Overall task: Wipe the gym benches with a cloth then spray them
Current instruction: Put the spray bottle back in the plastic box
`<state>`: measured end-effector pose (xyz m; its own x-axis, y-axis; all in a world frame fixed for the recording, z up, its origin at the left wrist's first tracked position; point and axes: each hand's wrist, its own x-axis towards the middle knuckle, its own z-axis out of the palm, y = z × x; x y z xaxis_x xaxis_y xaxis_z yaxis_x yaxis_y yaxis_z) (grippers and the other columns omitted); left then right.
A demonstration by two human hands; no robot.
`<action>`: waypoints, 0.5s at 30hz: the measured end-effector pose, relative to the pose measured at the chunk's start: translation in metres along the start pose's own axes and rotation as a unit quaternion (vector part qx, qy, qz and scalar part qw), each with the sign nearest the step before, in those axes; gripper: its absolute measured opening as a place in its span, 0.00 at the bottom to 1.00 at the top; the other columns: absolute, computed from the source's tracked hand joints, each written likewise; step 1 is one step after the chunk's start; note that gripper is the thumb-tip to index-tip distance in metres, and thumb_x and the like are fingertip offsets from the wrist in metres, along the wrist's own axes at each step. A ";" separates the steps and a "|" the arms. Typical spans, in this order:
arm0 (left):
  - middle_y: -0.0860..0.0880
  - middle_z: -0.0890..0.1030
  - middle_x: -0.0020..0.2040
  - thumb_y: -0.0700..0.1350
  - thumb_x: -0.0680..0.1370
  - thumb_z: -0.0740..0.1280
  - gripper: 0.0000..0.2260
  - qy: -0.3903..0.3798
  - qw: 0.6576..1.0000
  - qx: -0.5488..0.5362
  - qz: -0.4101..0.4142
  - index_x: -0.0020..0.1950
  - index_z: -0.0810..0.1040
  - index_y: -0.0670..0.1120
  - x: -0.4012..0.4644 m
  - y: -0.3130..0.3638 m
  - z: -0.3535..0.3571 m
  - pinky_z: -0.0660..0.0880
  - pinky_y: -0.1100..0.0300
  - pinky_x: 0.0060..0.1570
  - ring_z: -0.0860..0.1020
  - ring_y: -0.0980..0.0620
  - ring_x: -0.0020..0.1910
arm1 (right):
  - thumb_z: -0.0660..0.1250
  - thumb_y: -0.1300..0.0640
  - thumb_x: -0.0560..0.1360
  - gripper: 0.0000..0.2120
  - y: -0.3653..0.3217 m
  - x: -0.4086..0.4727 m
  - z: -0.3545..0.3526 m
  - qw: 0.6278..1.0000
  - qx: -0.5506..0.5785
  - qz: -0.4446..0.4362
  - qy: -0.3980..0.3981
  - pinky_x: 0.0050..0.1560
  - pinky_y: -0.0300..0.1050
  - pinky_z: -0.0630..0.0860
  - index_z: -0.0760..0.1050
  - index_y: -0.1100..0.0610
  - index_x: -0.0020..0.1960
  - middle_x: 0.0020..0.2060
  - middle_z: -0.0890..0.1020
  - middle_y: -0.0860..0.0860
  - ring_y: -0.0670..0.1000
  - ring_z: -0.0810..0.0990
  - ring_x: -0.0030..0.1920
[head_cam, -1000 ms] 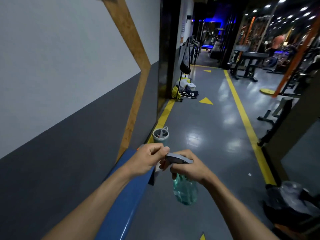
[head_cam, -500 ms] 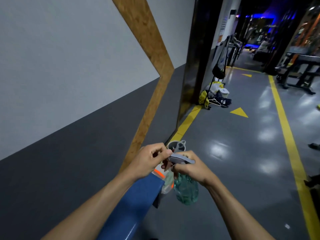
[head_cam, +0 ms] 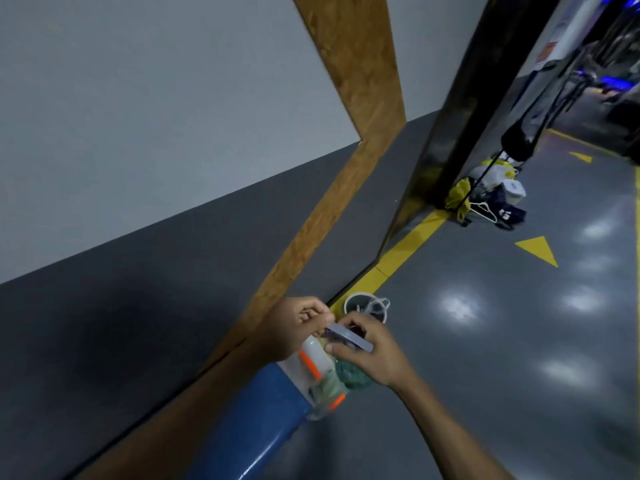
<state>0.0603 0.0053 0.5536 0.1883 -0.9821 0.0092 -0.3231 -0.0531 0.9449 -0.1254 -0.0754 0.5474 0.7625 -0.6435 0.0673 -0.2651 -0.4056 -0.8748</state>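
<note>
Bottle [head_cam: 349, 374]: right hand [head_cam: 372, 351] gripping it, left hand [head_cam: 294, 327] pinching nozzle, both now shifting over blue surface [head_cam: 256, 417], readying spraying.

Both bare forearms reach forward and meet in front. The left hand [head_cam: 298, 327] pinches with curled fingertips at the front of what the right hand [head_cam: 372, 351] grips, thumb and fingers wrapped around it.

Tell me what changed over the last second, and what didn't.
The view swung left toward the wall, so the blue bench end and a white-and-orange item on it now show. Unchanged: right hand grips the spray bottle, left hand pinches at its grey nozzle; bucket on the floor.
</note>
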 end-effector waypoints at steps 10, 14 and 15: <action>0.53 0.80 0.40 0.56 0.79 0.65 0.08 0.114 0.984 -0.029 -0.133 0.44 0.80 0.54 0.097 -0.089 0.042 0.74 0.54 0.41 0.79 0.53 0.40 | 0.70 0.49 0.76 0.08 0.150 0.130 -0.022 0.983 -0.063 -0.004 -0.173 0.44 0.47 0.77 0.82 0.52 0.51 0.42 0.84 0.49 0.46 0.82 0.42; 0.54 0.83 0.46 0.46 0.80 0.66 0.07 0.171 0.960 -0.052 -0.216 0.52 0.83 0.47 0.133 -0.120 0.067 0.76 0.62 0.45 0.81 0.58 0.43 | 0.70 0.50 0.76 0.12 0.236 0.173 -0.023 0.975 -0.084 0.024 -0.205 0.49 0.48 0.78 0.80 0.53 0.58 0.49 0.83 0.46 0.44 0.81 0.48; 0.55 0.83 0.46 0.48 0.80 0.66 0.08 0.184 0.953 -0.051 -0.234 0.52 0.83 0.48 0.136 -0.130 0.072 0.77 0.61 0.46 0.81 0.57 0.44 | 0.70 0.53 0.76 0.13 0.254 0.180 -0.021 0.974 -0.084 0.030 -0.209 0.51 0.47 0.78 0.79 0.54 0.60 0.51 0.83 0.45 0.44 0.81 0.50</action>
<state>0.0610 -0.1348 0.4081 0.6077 -0.7246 -0.3251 -0.0361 -0.4341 0.9001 -0.0679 -0.3082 0.3475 0.9069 -0.3632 -0.2136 -0.3829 -0.4985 -0.7778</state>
